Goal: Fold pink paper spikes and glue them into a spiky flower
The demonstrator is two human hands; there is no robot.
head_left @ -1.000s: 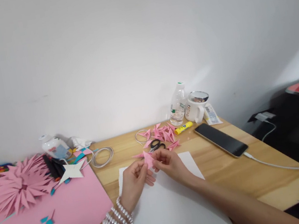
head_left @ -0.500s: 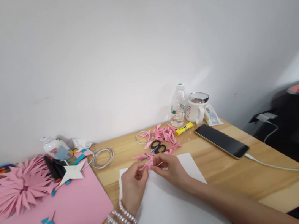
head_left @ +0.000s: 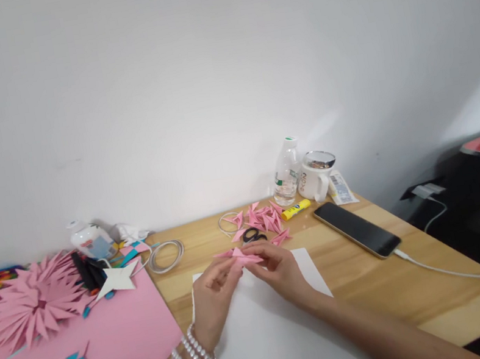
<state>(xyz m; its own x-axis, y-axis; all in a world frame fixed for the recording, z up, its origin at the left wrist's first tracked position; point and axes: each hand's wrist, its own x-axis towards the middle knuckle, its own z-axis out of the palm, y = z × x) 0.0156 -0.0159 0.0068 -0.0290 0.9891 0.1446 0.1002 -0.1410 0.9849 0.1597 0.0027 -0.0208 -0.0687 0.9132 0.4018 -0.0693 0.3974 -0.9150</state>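
I am holding one small folded paper piece (head_left: 247, 259) between my two hands, above the far part of the white sheet (head_left: 277, 340) that lies in front of me. The piece is of plain pink colour, quite light. In its middle a short pointed fold is standing up, and from there a narrow, sharp tip goes toward my right fingers. Its surface seems matte, without any pattern that I can see. Its left end is partly covered by my fingers, so I cannot tell its full shape.

My left hand (head_left: 216, 286) grasps the piece with thumb and bent fingers, at its left side. My right hand (head_left: 278, 267) pinches it in the same manner at the right side, with the thumb below and the fingers curled over.

Just behind my hands there are the black handles of the scissors (head_left: 254, 234), and beyond them a loose pile of pink pointed pieces (head_left: 269, 217), similar in colour to the one which I hold. A yellow glue stick (head_left: 296, 210) lies just beside this pile, to its right, on the wooden table (head_left: 427, 295).
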